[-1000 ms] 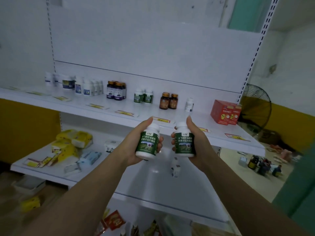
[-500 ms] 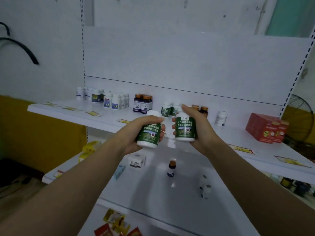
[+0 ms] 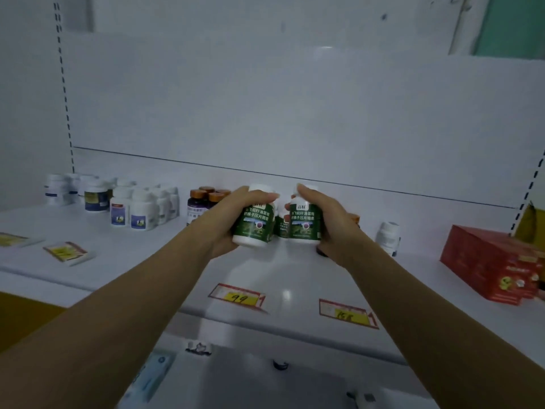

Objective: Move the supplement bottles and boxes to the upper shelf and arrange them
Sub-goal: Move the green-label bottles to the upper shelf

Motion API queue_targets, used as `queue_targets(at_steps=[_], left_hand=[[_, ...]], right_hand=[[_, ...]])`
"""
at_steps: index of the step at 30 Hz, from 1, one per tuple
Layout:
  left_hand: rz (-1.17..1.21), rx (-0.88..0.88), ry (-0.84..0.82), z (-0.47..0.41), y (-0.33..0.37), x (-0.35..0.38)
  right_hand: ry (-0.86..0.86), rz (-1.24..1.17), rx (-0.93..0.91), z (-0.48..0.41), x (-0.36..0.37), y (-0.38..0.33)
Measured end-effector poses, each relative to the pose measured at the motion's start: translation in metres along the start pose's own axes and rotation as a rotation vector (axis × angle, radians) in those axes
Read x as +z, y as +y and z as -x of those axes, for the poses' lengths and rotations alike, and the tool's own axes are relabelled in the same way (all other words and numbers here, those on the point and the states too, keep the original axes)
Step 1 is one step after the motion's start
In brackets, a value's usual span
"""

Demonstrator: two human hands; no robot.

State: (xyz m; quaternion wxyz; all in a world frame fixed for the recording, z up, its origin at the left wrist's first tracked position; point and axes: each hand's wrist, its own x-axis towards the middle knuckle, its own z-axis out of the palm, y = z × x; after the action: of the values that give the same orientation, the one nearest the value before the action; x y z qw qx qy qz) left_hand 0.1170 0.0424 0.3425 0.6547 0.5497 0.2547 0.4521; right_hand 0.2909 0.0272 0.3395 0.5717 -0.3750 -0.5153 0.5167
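Plainly, left grip (image 3: pixel 228 219) curled round green-label bottle (image 3: pixel 256 224), right grip (image 3: pixel 331 224) round twin bottle (image 3: pixel 305 221), both held low over upper shelf (image 3: pixel 280 273). Bottles seemed light, rigid, slick plastic; mid-body hold looked safest.

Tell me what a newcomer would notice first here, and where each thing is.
In the middle, the left hand and the right hand each grip a white bottle with a green label, the left bottle and the right bottle, side by side at the upper shelf. Red boxes sit at the shelf's right end, and white bottles stand in a group at its left end.
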Motion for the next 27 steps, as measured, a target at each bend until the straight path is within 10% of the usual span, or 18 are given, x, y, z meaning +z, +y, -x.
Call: queue_targets(at_steps=[27], left_hand=[[-0.420,0.036,0.254,-0.119,-0.063,-0.051]], right_hand=[[0.347,0.834,0.073,-0.112,-0.040,0.061]])
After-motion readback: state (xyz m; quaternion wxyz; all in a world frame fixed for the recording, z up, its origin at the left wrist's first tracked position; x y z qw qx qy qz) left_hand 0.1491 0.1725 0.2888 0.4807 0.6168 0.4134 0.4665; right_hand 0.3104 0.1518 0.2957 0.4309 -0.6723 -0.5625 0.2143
